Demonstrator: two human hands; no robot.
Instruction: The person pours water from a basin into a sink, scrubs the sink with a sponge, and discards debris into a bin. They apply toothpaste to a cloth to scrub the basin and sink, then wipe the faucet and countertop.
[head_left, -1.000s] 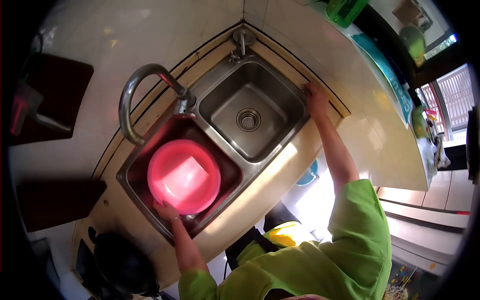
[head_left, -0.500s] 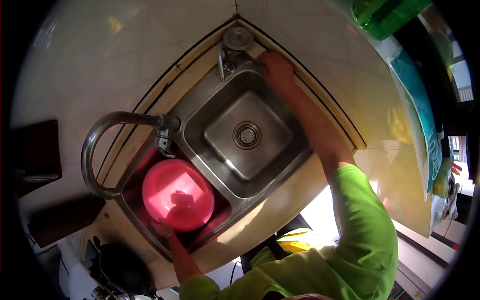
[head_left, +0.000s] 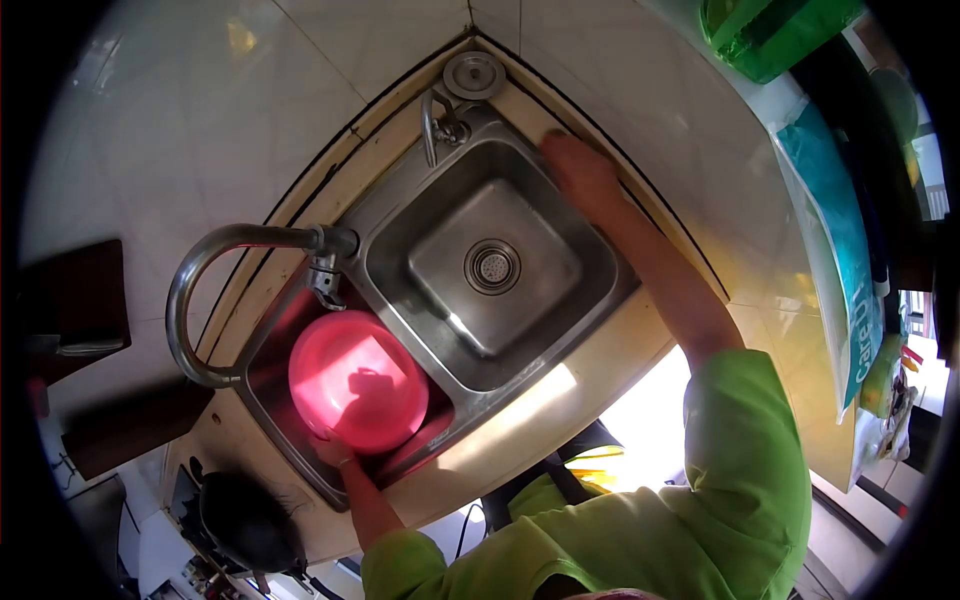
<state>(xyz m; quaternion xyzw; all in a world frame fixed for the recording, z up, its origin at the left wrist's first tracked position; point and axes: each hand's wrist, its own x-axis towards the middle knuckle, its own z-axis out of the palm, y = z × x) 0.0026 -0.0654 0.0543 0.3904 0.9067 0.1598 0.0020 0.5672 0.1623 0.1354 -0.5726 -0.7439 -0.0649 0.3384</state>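
A pink plastic basin (head_left: 395, 405) sits in the left bowl of the double steel sink (head_left: 440, 385). At the basin's near-left rim, my left hand (head_left: 332, 450) is closed on the edge. My right hand (head_left: 582, 170) lies at the far right, on the strip of counter between the right sink bowl (head_left: 545, 330) and the wall. Its fingers are blurred and partly turned away, so whether anything is under them cannot be made out. The right bowl shows its bare bottom and a round drain strainer (head_left: 492, 267).
A curved faucet (head_left: 190, 285) arches over the left bowl. Behind the right bowl stand a small spout (head_left: 430, 130) and a round metal strainer lid (head_left: 474, 75). A black wok (head_left: 240, 515) is at lower left. A teal-and-white bag (head_left: 835, 230) hangs at right.
My right hand has moved slightly right and toward me along the counter edge. My left hand stays at the basin's rim. The view has shifted a little.
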